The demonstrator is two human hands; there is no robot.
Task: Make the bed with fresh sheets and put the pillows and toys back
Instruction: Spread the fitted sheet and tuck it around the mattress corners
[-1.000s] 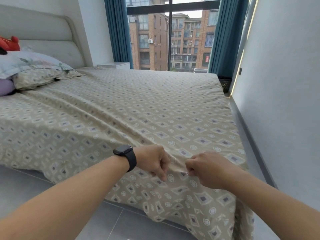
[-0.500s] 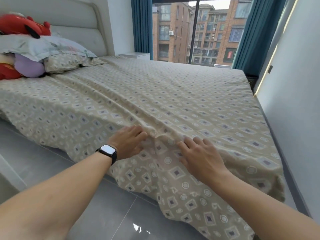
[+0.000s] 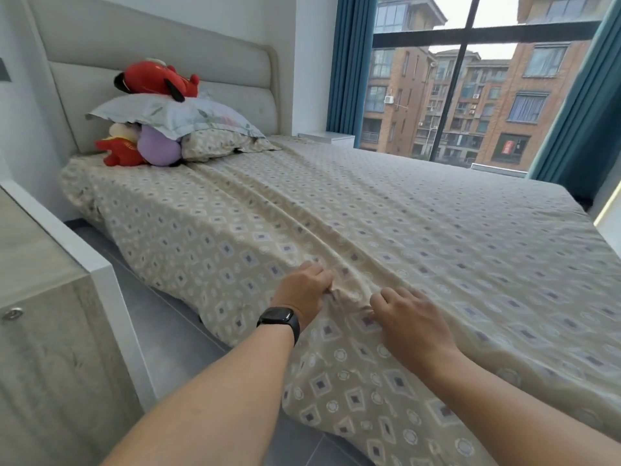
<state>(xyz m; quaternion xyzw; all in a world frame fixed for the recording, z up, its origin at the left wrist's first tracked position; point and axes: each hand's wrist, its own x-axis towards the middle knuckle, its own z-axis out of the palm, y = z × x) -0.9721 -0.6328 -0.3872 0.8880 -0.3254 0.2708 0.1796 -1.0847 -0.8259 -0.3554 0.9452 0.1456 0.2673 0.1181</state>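
A beige sheet [image 3: 420,230] with a diamond pattern covers the bed, and long creases run from the pillows to its near edge. My left hand [image 3: 304,292], with a black watch on the wrist, grips a raised fold of the sheet at that edge. My right hand [image 3: 411,319] lies just right of the fold, fingers curled into the same bunched cloth. At the head of the bed a pale floral pillow [image 3: 174,116] sits on a patterned pillow [image 3: 221,144]. A red plush toy [image 3: 153,79] lies on top. A purple plush [image 3: 158,148] and a red-and-cream plush [image 3: 119,151] are tucked beside them.
A grey wood cabinet [image 3: 50,314] with white edging stands close on my left, across a narrow strip of grey tile floor [image 3: 168,317]. A padded headboard [image 3: 161,52] backs the bed. Beyond it are a white nightstand [image 3: 327,137], a large window and blue curtains [image 3: 349,62].
My view has swung left toward the head of the bed. My hands pinched the edge, then lay flat on the sheet, and now curl on a fold again.
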